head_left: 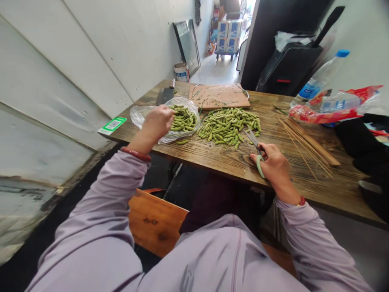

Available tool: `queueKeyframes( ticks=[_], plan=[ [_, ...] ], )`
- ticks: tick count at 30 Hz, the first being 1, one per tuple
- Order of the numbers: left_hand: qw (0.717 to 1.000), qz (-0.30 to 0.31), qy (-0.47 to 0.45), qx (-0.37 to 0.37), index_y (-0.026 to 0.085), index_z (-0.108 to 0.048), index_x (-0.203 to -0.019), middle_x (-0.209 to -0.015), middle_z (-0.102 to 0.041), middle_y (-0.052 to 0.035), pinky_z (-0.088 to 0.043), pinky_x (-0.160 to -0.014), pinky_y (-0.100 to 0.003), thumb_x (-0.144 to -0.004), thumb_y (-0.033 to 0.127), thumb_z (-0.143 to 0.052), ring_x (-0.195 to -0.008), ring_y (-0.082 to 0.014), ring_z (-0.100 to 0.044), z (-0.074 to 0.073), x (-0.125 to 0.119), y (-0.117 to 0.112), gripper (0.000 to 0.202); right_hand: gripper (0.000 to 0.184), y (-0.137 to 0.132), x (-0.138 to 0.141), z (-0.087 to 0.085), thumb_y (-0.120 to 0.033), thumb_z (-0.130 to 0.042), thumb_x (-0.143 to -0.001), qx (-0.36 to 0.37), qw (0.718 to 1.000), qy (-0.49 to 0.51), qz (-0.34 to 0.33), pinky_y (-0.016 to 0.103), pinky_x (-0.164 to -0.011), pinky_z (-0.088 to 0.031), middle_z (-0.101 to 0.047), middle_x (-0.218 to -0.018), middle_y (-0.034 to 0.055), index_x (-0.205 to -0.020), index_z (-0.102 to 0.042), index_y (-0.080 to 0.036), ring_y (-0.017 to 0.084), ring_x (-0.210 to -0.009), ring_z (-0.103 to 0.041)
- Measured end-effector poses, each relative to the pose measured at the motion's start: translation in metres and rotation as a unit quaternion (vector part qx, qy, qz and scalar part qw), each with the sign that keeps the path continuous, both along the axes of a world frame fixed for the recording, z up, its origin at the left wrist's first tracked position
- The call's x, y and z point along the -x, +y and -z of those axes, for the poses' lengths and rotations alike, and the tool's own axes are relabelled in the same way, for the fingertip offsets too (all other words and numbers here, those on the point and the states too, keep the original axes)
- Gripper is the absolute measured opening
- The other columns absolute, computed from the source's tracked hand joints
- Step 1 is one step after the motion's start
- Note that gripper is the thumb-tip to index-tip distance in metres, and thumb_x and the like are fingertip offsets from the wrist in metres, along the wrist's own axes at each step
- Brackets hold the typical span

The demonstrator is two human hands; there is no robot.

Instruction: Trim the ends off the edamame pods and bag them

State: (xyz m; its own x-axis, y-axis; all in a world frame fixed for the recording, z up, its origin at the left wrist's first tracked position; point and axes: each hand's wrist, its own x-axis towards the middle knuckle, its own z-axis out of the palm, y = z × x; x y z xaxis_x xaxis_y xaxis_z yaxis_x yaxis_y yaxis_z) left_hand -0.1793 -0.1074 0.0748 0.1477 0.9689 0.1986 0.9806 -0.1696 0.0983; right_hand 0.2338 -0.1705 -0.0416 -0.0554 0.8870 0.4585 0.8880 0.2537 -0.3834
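Observation:
My right hand (273, 164) grips a pair of scissors (257, 152) by pale green handles. The blades are apart and point at the near right edge of a loose pile of green soybean pods (227, 125) on the wooden table. Over the left part of the table, my left hand (158, 120) is closed, with its fingertips at the side of a clear plastic bag (192, 106). Whatever those fingers may hold cannot be made out. Inside the open bag lie more pods (184, 117). A single pod (182, 142) rests on the table in front of the bag.
Behind the pile lies a cutting board (217, 95) with scraps on it, beside a cleaver (165, 95). Thin sticks (299, 144), a plastic bottle (322, 77) and red-and-clear packaging (328, 107) occupy the right side. A green-bordered code card (112, 125) sits at the left corner.

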Motion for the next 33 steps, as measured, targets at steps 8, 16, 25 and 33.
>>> queueKeyframes(
  ticks=[8, 16, 25, 33],
  plan=[
    [0.982, -0.01, 0.172, 0.08, 0.009, -0.07, -0.108, -0.113, -0.064, -0.0212, -0.055, -0.083, -0.039, -0.094, 0.007, -0.033, -0.101, -0.0295, -0.069, 0.056, -0.054, -0.052, 0.039, 0.038, 0.0, 0.001, 0.002, -0.04, -0.063, -0.09, -0.007, 1.0, 0.007, -0.008, 0.035, -0.067, -0.05, -0.07, -0.108, 0.0091, -0.123, -0.065, -0.021, 0.022, -0.078, -0.068],
    [0.987, -0.003, 0.132, 0.092, 0.013, -0.067, -0.108, -0.114, -0.065, -0.0174, -0.054, -0.083, -0.038, -0.09, 0.016, -0.046, -0.101, -0.0293, -0.069, 0.053, -0.054, -0.051, 0.028, 0.037, 0.0, 0.001, 0.003, -0.035, -0.066, -0.089, -0.005, 1.0, 0.006, -0.016, 0.034, -0.064, -0.047, -0.07, -0.107, 0.0113, -0.122, -0.066, -0.02, 0.021, -0.076, -0.066],
    [0.987, -0.102, 0.115, -0.039, 0.005, -0.059, -0.129, -0.134, -0.056, -0.0235, -0.047, -0.1, -0.041, -0.094, 0.025, -0.049, -0.121, -0.0347, -0.059, -0.001, -0.018, 0.001, 0.042, 0.037, 0.001, 0.003, 0.001, -0.037, -0.065, -0.089, 0.001, 1.0, 0.015, -0.017, 0.034, -0.068, -0.05, -0.07, -0.109, 0.0093, -0.122, -0.066, -0.02, 0.02, -0.074, -0.066],
    [0.979, 0.06, 0.141, 0.131, 0.024, -0.047, -0.151, -0.166, -0.033, -0.0109, -0.023, -0.122, -0.048, -0.1, 0.051, -0.039, -0.152, -0.03, -0.03, 0.042, -0.026, 0.033, 0.058, 0.037, 0.002, 0.005, -0.001, -0.035, -0.066, -0.088, 0.006, 1.0, 0.011, -0.012, 0.034, -0.069, -0.052, -0.07, -0.109, 0.0077, -0.122, -0.066, -0.021, 0.021, -0.076, -0.067]
  ],
)
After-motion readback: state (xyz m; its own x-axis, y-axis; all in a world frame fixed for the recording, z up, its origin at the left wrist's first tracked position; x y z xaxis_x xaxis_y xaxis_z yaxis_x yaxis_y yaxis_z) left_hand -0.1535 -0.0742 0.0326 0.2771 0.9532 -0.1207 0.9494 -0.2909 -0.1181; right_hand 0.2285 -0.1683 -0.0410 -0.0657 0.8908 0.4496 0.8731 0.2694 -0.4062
